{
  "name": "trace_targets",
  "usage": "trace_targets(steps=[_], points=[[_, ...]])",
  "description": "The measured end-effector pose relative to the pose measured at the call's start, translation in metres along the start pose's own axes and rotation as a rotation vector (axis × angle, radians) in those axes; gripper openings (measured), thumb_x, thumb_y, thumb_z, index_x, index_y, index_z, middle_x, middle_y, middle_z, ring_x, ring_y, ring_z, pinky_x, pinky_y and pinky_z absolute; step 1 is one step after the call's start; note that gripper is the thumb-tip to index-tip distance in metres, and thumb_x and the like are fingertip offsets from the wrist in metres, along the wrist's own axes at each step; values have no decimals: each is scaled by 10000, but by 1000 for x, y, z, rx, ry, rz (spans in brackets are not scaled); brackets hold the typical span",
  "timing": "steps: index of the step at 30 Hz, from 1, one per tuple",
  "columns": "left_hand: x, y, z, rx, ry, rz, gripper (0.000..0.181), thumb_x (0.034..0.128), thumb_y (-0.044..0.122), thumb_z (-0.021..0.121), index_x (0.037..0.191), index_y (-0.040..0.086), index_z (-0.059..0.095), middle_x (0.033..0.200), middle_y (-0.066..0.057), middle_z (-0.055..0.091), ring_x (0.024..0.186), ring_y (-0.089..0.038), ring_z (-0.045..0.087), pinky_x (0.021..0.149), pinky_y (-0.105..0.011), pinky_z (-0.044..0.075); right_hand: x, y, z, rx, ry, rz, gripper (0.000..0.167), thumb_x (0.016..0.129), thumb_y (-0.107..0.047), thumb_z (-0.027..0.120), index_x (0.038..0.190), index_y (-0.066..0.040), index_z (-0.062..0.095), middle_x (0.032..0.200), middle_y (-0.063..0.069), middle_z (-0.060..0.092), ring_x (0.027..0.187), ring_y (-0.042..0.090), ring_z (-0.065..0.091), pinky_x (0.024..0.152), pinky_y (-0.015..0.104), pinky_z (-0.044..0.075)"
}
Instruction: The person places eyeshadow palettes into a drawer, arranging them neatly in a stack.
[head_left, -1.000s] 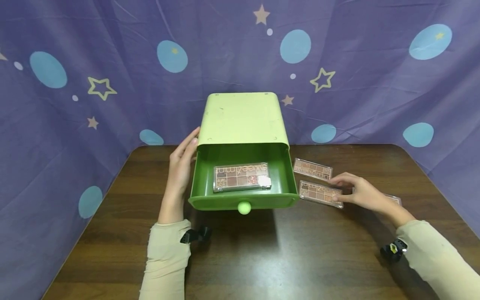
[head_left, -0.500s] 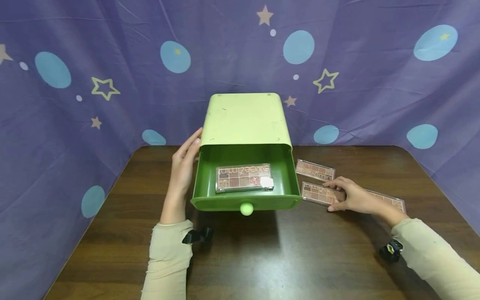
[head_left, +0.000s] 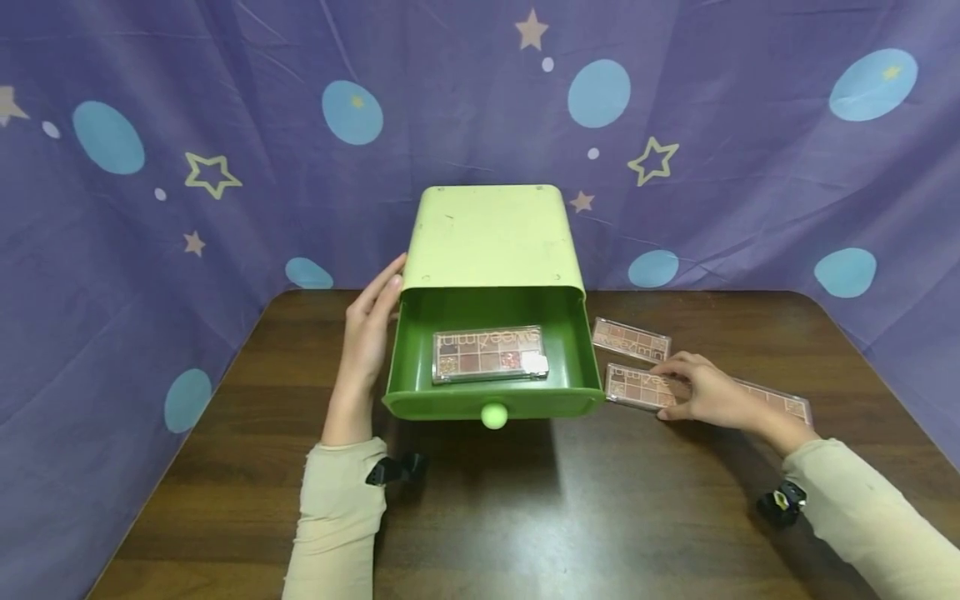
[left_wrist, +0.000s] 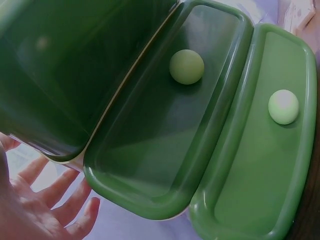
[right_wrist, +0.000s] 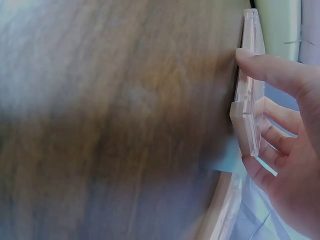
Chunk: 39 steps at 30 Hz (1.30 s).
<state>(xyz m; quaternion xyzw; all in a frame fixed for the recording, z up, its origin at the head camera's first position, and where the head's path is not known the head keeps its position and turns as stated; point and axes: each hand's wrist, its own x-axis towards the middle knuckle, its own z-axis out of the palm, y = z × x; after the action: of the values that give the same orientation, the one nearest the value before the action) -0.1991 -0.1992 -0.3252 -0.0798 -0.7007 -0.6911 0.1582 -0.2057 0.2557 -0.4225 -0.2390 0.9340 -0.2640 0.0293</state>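
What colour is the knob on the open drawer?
The knob is light green, paler than the drawer; best seen in the head view.

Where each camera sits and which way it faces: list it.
Head: on the head, facing forward and down at an open drawer; left grip, right grip, sleeves show.
Left wrist: worn there, facing two knobbed drawer fronts; left grip shows.
Right wrist: worn there, facing tabletop and a palette; right grip shows.
Head and right wrist share the right grip holding that palette.

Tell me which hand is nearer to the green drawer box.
Left. The left hand is beside the green drawer box; the right hand is farther, on its other side, pinching a palette.
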Motion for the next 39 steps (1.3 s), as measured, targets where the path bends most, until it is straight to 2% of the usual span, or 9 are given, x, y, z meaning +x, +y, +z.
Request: trace_targets(steps=[5,9,11,14,24,31,39], points=[[1,-1,0,-3,0,10,411,1048,255,496,1435,124,538,1433,-26,545,1138,-165,583,910,-311,513,-3,-1,-5,-2,34,-9,686,685,-259,913,1238,31,630,1178,226,586,1117,420,511,958,621,416],[1,0,0,6,2,14,411,1046,249,498,1433,117,538,1430,-35,549,1118,-159,591,893,-283,513,-6,-5,-9,-5,44,10,690,697,-268,912,1251,28,626,1104,178,603,983,308,522,839,477,474],[1,1,0,11,4,15,411,1046,246,498,1433,112,538,1431,-34,548,1111,-152,592,891,-280,509,-7,-8,-11,-1,47,20,685,709,-275,908,1259,20,626,1046,136,589,904,245,489,749,387,448],[0,2,0,9,6,12,412,1046,243,498,1434,109,537,1432,-35,547,1099,-148,594,889,-286,506,-10,-10,-15,-4,67,15,668,723,-283,902,1266,-3,631,991,78,558,850,196,442,674,319,395],[0,1,1,8,7,2,411,1045,251,500,1431,117,541,1417,-53,557,1079,-155,597,886,-291,509,-26,-25,-29,-51,201,-61,620,738,-278,893,1279,-88,658,1118,52,639,945,109,478,744,346,435],[-1,2,2,13,14,-1,410,1043,247,504,1429,114,543,1410,-57,563,1073,-153,600,886,-314,516,-38,-35,-41,-76,253,-114,612,731,-235,898,1275,-82,663,1131,48,648,978,30,482,766,234,410],[0,1,2,9,14,1,411,1045,244,502,1431,111,540,1418,-60,556,1078,-151,594,856,-261,517,-51,-48,-54,-52,292,-130,617,742,-182,889,1309,-113,654,1068,-82,598,937,12,452,735,199,368]])
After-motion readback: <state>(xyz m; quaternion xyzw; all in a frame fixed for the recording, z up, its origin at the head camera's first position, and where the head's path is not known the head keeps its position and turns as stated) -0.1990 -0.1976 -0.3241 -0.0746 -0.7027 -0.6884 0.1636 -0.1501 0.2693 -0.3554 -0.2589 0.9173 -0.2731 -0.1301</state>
